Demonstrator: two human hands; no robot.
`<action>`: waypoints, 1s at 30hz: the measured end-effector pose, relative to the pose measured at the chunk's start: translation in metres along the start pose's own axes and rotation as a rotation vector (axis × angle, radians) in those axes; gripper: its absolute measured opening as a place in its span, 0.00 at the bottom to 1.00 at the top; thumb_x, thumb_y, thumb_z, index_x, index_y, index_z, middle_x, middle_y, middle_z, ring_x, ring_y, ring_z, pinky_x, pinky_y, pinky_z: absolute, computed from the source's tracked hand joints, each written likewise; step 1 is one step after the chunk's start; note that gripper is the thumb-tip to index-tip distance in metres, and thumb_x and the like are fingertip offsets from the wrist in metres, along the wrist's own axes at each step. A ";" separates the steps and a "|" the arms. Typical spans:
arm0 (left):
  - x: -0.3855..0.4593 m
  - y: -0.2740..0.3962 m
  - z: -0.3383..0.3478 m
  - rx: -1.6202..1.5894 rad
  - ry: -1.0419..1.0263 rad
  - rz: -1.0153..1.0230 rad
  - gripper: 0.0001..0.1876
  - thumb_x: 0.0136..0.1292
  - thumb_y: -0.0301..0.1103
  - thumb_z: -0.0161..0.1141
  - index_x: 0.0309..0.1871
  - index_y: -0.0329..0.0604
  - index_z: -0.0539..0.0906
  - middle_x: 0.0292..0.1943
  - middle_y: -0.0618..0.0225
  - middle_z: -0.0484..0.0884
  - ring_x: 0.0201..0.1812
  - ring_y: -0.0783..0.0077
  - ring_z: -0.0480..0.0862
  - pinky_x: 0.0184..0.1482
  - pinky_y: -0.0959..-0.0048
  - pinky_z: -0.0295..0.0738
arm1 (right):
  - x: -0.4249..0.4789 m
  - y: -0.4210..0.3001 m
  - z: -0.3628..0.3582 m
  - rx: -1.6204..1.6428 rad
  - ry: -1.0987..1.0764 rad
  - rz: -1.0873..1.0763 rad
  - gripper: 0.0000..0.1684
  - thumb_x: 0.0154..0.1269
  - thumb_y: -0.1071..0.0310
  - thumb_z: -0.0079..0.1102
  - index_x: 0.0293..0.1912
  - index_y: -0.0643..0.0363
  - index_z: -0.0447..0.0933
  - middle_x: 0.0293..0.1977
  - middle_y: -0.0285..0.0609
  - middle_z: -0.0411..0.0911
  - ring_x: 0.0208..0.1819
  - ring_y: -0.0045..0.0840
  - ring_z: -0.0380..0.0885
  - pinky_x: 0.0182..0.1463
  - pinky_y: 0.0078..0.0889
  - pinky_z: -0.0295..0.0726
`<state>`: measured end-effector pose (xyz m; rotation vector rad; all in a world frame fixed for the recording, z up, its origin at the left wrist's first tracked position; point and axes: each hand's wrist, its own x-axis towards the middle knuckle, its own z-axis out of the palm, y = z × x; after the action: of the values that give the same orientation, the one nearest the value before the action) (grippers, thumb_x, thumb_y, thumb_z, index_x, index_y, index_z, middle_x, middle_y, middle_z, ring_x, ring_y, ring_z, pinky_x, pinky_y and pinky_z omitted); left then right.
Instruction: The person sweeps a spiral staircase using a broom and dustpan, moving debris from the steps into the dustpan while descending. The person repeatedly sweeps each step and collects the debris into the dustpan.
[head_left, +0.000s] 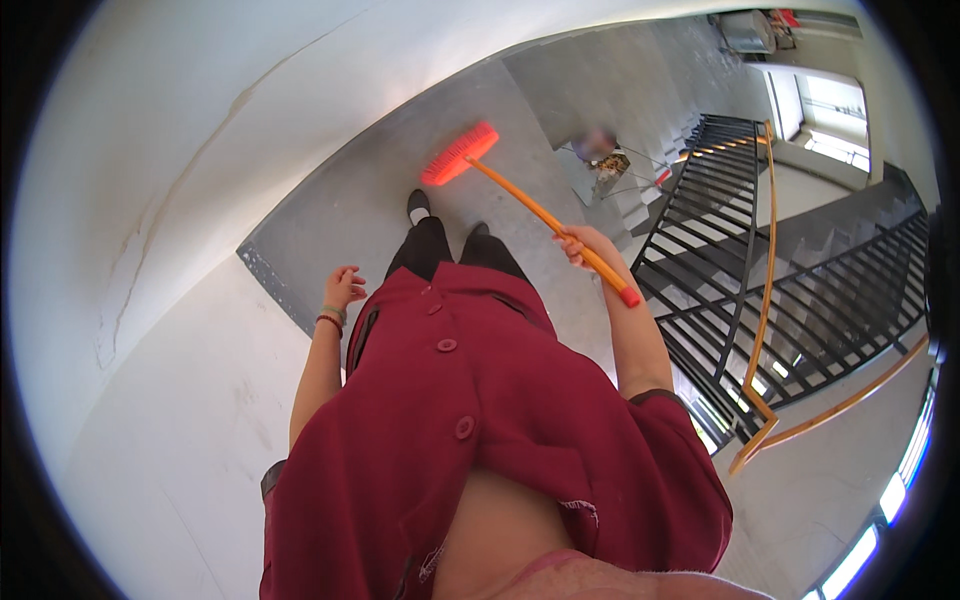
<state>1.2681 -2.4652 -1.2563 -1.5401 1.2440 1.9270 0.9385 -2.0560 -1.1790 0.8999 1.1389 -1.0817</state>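
My right hand grips the orange handle of a push broom near its red end cap. The broom's bright red bristle head is at the grey floor, just ahead of my feet. My left hand hangs beside my left hip with its fingers loosely bent and holds nothing. It is nearest to my dark red buttoned top. Bracelets circle the left wrist.
A pale cracked wall curves along the left. To the right, black metal railings with a wooden handrail line a stairwell. A blurred shape and brownish debris lie by the steps. A metal container stands far off near a window.
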 end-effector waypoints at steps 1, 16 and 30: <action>0.003 0.004 0.000 0.021 0.003 -0.004 0.13 0.66 0.36 0.44 0.47 0.40 0.74 0.30 0.61 0.79 0.22 0.73 0.78 0.27 0.72 0.80 | -0.007 0.011 -0.008 0.030 0.037 0.012 0.15 0.65 0.62 0.48 0.44 0.64 0.66 0.17 0.29 0.62 0.09 0.07 0.57 0.10 0.13 0.58; 0.025 0.074 0.055 0.319 0.022 -0.010 0.13 0.66 0.35 0.44 0.47 0.41 0.75 0.29 0.62 0.80 0.21 0.74 0.79 0.24 0.75 0.78 | 0.027 -0.096 -0.011 0.124 -0.177 -0.241 0.13 0.66 0.59 0.48 0.39 0.60 0.68 0.16 0.25 0.63 0.10 0.05 0.59 0.11 0.12 0.58; 0.090 0.199 0.234 0.659 -0.234 0.076 0.13 0.66 0.36 0.44 0.46 0.40 0.76 0.28 0.62 0.81 0.22 0.74 0.79 0.25 0.73 0.78 | -0.063 0.068 -0.147 0.320 0.104 -0.118 0.14 0.62 0.60 0.51 0.38 0.63 0.69 0.16 0.33 0.66 0.10 0.12 0.61 0.12 0.20 0.65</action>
<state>0.9545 -2.4030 -1.2569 -0.9157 1.6225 1.4570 0.9638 -1.8876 -1.1460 1.1605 1.1333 -1.3516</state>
